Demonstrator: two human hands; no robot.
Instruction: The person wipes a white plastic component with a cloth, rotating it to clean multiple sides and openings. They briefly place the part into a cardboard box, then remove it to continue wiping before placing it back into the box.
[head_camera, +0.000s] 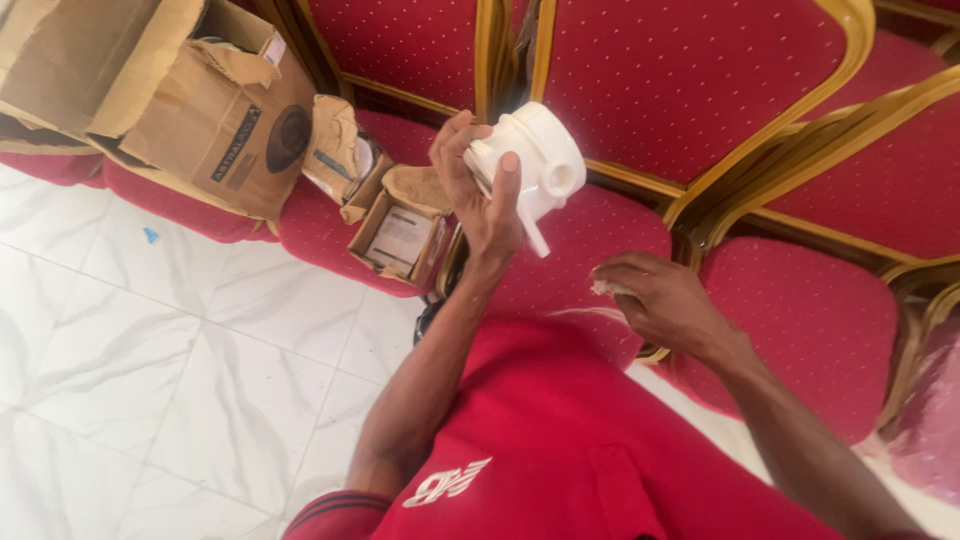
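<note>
My left hand (478, 185) holds up a white plastic plumbing fitting (535, 160), a round body with a side outlet and a thin stem pointing down. The thumb lies across its front. My right hand (660, 300) is lower and to the right, above a red chair seat (600, 235), its fingers pinched on a small pale scrap at the fingertips. The two hands are apart.
Rows of red padded chairs with gold frames (690, 90) fill the top and right. Torn brown cardboard boxes (215, 125) and a small open box (400, 235) lie on chair seats at the left. White marble floor tiles (150, 380) spread at lower left.
</note>
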